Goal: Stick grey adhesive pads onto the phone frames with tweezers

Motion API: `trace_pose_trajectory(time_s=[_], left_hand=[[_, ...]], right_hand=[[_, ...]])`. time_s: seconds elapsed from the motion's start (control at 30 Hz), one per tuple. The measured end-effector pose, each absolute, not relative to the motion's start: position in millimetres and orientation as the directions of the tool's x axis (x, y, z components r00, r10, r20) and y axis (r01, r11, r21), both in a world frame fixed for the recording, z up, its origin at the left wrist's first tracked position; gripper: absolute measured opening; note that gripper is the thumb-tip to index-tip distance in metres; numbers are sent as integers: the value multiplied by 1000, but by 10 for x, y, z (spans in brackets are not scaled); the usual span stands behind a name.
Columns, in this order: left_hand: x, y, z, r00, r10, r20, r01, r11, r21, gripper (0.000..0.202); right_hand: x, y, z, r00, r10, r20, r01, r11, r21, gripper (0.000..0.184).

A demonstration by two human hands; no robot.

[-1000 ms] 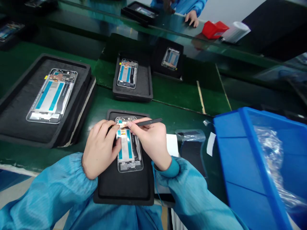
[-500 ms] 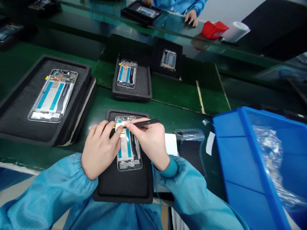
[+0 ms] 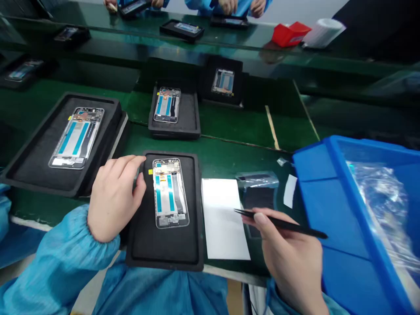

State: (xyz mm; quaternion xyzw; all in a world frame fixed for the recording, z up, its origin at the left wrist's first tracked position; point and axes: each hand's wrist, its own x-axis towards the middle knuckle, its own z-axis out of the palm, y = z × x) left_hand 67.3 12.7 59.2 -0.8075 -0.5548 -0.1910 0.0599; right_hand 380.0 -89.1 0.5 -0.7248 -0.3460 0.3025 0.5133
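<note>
My right hand [image 3: 292, 253] grips black tweezers [image 3: 282, 222], their tips pointing left over a white sheet [image 3: 225, 227]. Whether the tips hold anything is too small to tell. At the left side of a black foam tray [image 3: 164, 253] is my left hand [image 3: 114, 192], its thumb and index finger apart with nothing between them. The index fingertip is by the tray's upper left corner; contact is unclear. An opened phone [image 3: 169, 194] lies in that tray, inner side up, with two blue strips and a yellow tab at its upper left.
On the left, another opened phone [image 3: 77, 138] lies on stacked trays [image 3: 36, 157]. Farther back are smaller-looking trays with phones [image 3: 168, 105]. A blue bin [image 3: 331, 218] holding clear plastic stands right, near a plastic pouch [image 3: 259, 183]. Across the bench, co-workers' hands [image 3: 228, 6] handle trays.
My right hand has moved right with the tweezers, off the phone and over the white sheet. My left hand has drawn back left from the phone to the tray's edge.
</note>
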Motion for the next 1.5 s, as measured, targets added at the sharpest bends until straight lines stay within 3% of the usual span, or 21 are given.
trace_pose_trajectory(time_s=[0.13,0.27,0.4,0.53,0.7,1.5], left_hand=[[942,48,709,490,837,244,843,-526,110,31],[1399,123,649,724,676,138,670,-737,94,27],[1799,271,462,827,560,56,557,-829,61,22],[1964,312,314,837,546,-25,546,-837,20,21],[1955,275,242,845,535,18,535,-845,7,22],[1957,279,251,848,528,46,528,-849,5,24]], right_hand=[[3947,-1107,-74,511,851,-120,239,-274,-931,28],[3853,-831,42,390,921,15,303,-113,-946,17],[3757,-351,11,315,939,138,307,36,-951,11],[3781,-105,-201,282,949,139,326,41,-945,14],[3861,-103,-357,253,961,111,329,23,-944,16],[3848,-81,-319,260,960,103,362,3,-932,11]])
